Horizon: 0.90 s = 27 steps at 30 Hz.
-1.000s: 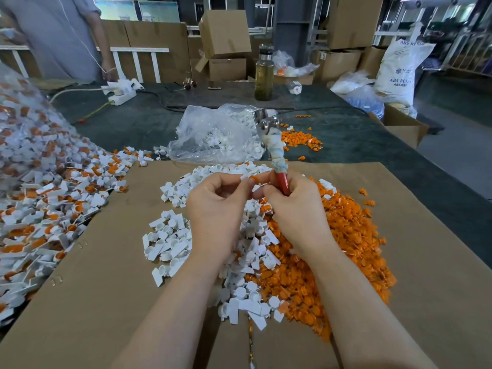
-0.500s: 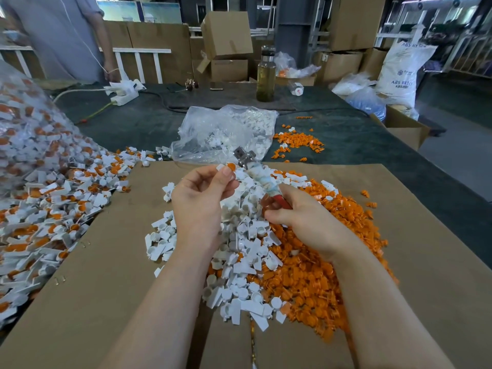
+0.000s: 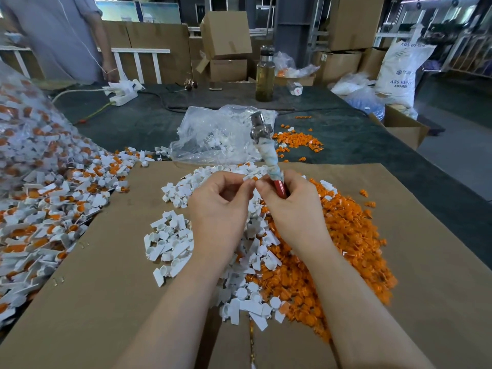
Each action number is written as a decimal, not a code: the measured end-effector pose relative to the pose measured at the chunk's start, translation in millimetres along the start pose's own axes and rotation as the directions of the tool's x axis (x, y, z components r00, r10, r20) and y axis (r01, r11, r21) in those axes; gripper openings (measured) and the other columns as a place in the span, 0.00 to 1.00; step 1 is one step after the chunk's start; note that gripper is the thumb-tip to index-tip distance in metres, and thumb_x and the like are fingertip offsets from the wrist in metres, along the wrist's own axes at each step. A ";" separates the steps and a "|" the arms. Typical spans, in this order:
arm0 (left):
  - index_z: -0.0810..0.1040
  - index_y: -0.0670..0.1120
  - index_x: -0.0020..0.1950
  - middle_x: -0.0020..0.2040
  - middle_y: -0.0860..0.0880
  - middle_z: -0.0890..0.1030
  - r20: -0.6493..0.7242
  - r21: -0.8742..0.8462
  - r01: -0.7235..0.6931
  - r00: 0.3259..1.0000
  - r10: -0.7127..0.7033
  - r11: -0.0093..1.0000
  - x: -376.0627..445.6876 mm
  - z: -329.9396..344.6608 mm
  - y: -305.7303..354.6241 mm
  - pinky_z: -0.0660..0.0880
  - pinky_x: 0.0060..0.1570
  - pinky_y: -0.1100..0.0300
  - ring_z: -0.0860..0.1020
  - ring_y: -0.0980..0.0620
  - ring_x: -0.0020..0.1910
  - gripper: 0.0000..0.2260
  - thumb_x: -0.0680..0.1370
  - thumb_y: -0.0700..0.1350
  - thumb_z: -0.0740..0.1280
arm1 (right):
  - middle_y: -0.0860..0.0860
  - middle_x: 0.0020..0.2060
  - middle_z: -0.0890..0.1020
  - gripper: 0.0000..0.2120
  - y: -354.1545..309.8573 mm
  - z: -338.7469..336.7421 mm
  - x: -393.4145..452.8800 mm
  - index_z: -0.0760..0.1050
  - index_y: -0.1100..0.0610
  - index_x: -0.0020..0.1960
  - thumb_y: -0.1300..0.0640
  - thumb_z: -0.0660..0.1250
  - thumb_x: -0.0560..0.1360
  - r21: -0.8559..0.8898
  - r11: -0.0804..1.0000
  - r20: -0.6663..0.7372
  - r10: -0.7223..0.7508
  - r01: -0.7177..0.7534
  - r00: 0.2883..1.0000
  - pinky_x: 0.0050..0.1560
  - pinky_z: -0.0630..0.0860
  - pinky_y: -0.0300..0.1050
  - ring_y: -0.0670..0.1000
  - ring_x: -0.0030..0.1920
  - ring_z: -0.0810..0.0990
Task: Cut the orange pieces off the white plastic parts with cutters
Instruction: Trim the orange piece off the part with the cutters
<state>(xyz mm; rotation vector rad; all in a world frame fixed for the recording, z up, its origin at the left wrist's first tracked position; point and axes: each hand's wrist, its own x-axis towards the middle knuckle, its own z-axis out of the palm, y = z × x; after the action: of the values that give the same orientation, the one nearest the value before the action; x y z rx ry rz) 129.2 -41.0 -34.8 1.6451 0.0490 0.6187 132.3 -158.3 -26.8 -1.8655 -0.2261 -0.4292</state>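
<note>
Left hand (image 3: 218,206): raised over the piles, thumb and forefinger pinched on a small white plastic part (image 3: 249,177) with a bit of orange showing at its edge.
Right hand (image 3: 295,209): fist wrapped round the red grip of the cutters (image 3: 266,147); its forefinger and thumb also meet the left hand's fingertips at the same small part.
Cutters: upright, tilted slightly left, metal head at the top; the shaft below the head is bound in whitish wrapping. Whether the blades are apart or together cannot be told from this angle.
White pile (image 3: 173,235): trimmed white parts heaped on the cardboard sheet (image 3: 93,302), under and left of the hands.
Orange pile (image 3: 354,235): cut orange pieces heaped just right of the white pile, the two touching and mixing along the middle.
Uncut stock (image 3: 48,203): white parts with orange pieces attached, spread at the left, partly over the cardboard's edge.
Clear bag (image 3: 218,137): lying beyond the cardboard on the dark surface (image 3: 359,145), with white parts inside.
Small orange scatter (image 3: 298,142): on the surface just right of the bag.
Bottle (image 3: 265,75): standing further back, holding yellowish liquid.
Background: a person (image 3: 61,35) standing at far left; cardboard boxes (image 3: 226,35) behind.
</note>
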 end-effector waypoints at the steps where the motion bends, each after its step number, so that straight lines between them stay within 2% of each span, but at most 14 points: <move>1: 0.82 0.53 0.40 0.36 0.55 0.84 0.003 0.009 -0.014 1.000 0.014 1.000 -0.7 0.5 -0.1 0.81 0.41 0.61 0.83 0.56 0.37 0.06 0.74 0.43 0.75 | 0.34 0.26 0.75 0.06 0.4 0.2 0.1 0.75 0.48 0.42 0.52 0.69 0.77 -0.011 1.000 0.000 0.003 -0.003 1.000 0.27 0.65 0.29 0.38 0.27 0.72; 4: 0.81 0.55 0.39 0.35 0.58 0.84 -0.004 0.033 -0.048 0.999 0.048 0.998 -1.7 1.0 -0.2 0.76 0.37 0.69 0.81 0.60 0.35 0.08 0.74 0.43 0.75 | 0.34 0.25 0.74 0.10 0.7 1.4 0.3 0.72 0.46 0.39 0.52 0.69 0.77 -0.025 1.000 -0.018 0.009 -0.010 1.000 0.26 0.65 0.29 0.38 0.27 0.72; 9: 0.82 0.54 0.41 0.36 0.57 0.84 -0.010 0.020 -0.057 0.998 0.058 0.998 -1.8 0.9 -1.5 0.78 0.40 0.66 0.83 0.58 0.37 0.06 0.74 0.43 0.75 | 0.40 0.25 0.74 0.09 2.7 2.1 1.2 0.77 0.54 0.42 0.50 0.68 0.77 0.002 0.999 -0.040 0.046 -0.046 0.998 0.26 0.65 0.33 0.41 0.25 0.69; 12: 0.81 0.54 0.40 0.36 0.57 0.84 -0.004 0.026 -0.067 0.998 0.067 0.997 -2.5 1.4 0.0 0.78 0.40 0.67 0.82 0.59 0.37 0.07 0.74 0.43 0.76 | 0.41 0.27 0.75 0.08 2.1 1.5 1.3 0.77 0.53 0.43 0.50 0.68 0.77 0.019 0.998 -0.019 0.058 -0.058 0.998 0.27 0.66 0.33 0.41 0.27 0.70; 15: 0.82 0.50 0.41 0.36 0.54 0.84 0.006 -0.050 -0.012 1.000 0.013 0.999 0.1 -0.6 1.0 0.79 0.40 0.64 0.83 0.55 0.37 0.05 0.74 0.42 0.75 | 0.37 0.28 0.75 0.05 0.4 -3.5 0.2 0.75 0.49 0.43 0.51 0.67 0.78 0.055 0.995 0.095 0.076 -0.081 0.993 0.29 0.68 0.31 0.38 0.29 0.72; 17: 0.82 0.46 0.41 0.36 0.50 0.84 0.002 -0.154 0.041 0.999 -0.041 0.987 4.8 -4.7 1.2 0.80 0.40 0.60 0.83 0.51 0.36 0.04 0.74 0.39 0.74 | 0.38 0.33 0.78 0.02 0.8 -9.9 0.1 0.75 0.49 0.47 0.52 0.68 0.77 0.062 0.989 0.213 0.117 -0.133 0.970 0.34 0.72 0.31 0.38 0.34 0.75; 19: 0.82 0.44 0.42 0.34 0.50 0.84 -0.005 -0.294 0.093 0.995 -0.099 0.951 9.3 -9.7 1.2 0.79 0.39 0.63 0.83 0.53 0.34 0.04 0.75 0.36 0.73 | 0.43 0.40 0.80 0.07 1.6 -15.1 0.4 0.75 0.51 0.52 0.52 0.69 0.75 -0.002 0.985 0.311 0.163 -0.171 0.936 0.43 0.76 0.39 0.43 0.41 0.79; 21: 0.81 0.43 0.42 0.33 0.50 0.84 -0.007 -0.412 0.136 0.988 -0.152 0.901 13.2 -14.0 1.4 0.78 0.38 0.65 0.82 0.54 0.33 0.04 0.75 0.35 0.72 | 0.47 0.43 0.79 0.10 0.9 -18.1 0.8 0.74 0.52 0.54 0.53 0.70 0.75 -0.086 0.981 0.365 0.193 -0.174 0.911 0.45 0.75 0.45 0.48 0.44 0.79; 23: 0.81 0.42 0.43 0.33 0.50 0.84 -0.007 -0.485 0.162 0.982 -0.189 0.860 16.2 -17.3 1.3 0.79 0.38 0.64 0.82 0.54 0.32 0.03 0.74 0.36 0.72 | 0.46 0.42 0.77 0.09 0.4 -19.4 0.2 0.73 0.51 0.51 0.53 0.70 0.75 -0.122 0.979 0.393 0.198 -0.162 0.898 0.41 0.73 0.41 0.44 0.41 0.77; 25: 0.81 0.43 0.44 0.34 0.50 0.84 -0.004 -0.515 0.170 0.980 -0.201 0.840 18.4 -20.2 1.4 0.79 0.39 0.64 0.83 0.54 0.33 0.02 0.74 0.37 0.72 | 0.44 0.39 0.75 0.08 -0.4 -20.2 -0.3 0.71 0.49 0.48 0.53 0.70 0.74 -0.132 0.978 0.424 0.201 -0.159 0.883 0.34 0.69 0.32 0.37 0.34 0.75; 27: 0.81 0.44 0.43 0.34 0.51 0.84 -0.001 -0.523 0.169 0.980 -0.199 0.835 19.6 -22.0 1.2 0.79 0.39 0.64 0.82 0.54 0.33 0.02 0.74 0.38 0.72 | 0.45 0.38 0.74 0.08 0.0 -20.9 -0.1 0.71 0.50 0.47 0.55 0.70 0.74 -0.126 0.979 0.446 0.203 -0.163 0.872 0.29 0.68 0.30 0.36 0.30 0.73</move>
<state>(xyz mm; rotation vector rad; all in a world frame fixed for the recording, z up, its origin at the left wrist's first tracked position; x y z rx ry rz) 136.3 -13.9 -25.7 1.0771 0.0729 0.4752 128.4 -178.0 -20.9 -2.0306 -0.3471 0.1442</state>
